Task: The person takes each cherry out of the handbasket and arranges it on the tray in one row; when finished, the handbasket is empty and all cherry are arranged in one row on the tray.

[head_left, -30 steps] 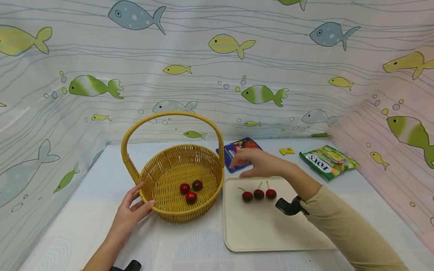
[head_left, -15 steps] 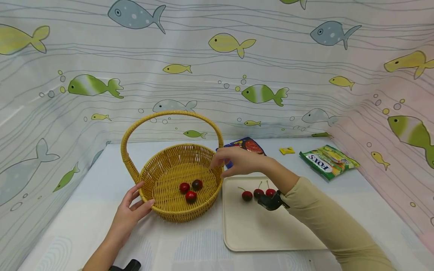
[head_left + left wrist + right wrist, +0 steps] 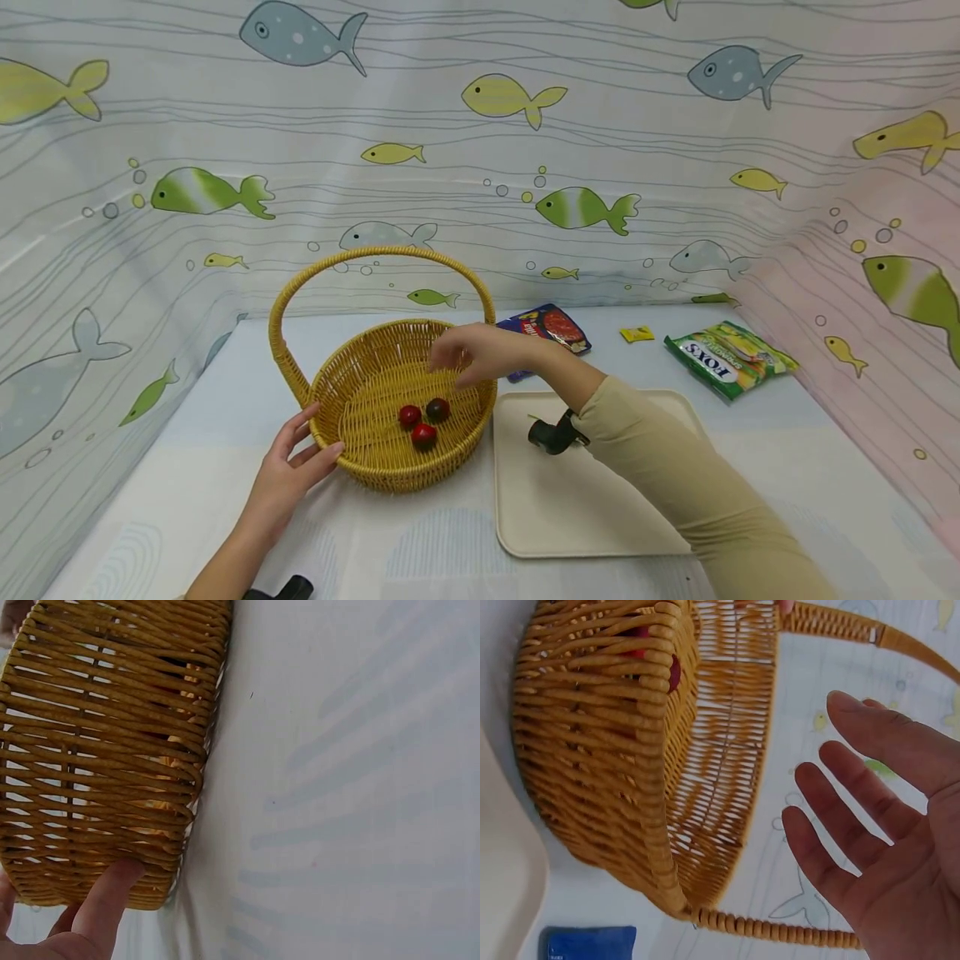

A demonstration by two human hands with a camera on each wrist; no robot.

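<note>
A round wicker basket (image 3: 401, 477) with a tall handle stands left of centre. My left hand (image 3: 288, 475) holds its left side at the rim; in the left wrist view one finger (image 3: 111, 900) lies against the weave. Three dark red cherries (image 3: 423, 436) lie on the basket floor. My right hand (image 3: 480, 354) hovers over the basket's right side, fingers loosely bent and nothing in them; the right wrist view shows its palm and spread fingers (image 3: 840, 817). A cream tray (image 3: 570, 525) lies right of the basket, and my right forearm hides the cherries on it.
Behind the tray lies a blue food pouch (image 3: 558, 325), partly covered by my arm. Further right are a small yellow wrapped sweet (image 3: 637, 334) and a green FOX'S bag (image 3: 731, 360). A fish-print curtain (image 3: 450, 200) walls in the white table (image 3: 420, 542).
My right hand has moved left, from over the tray's back edge to above the basket. My left hand and the basket have stayed put.
</note>
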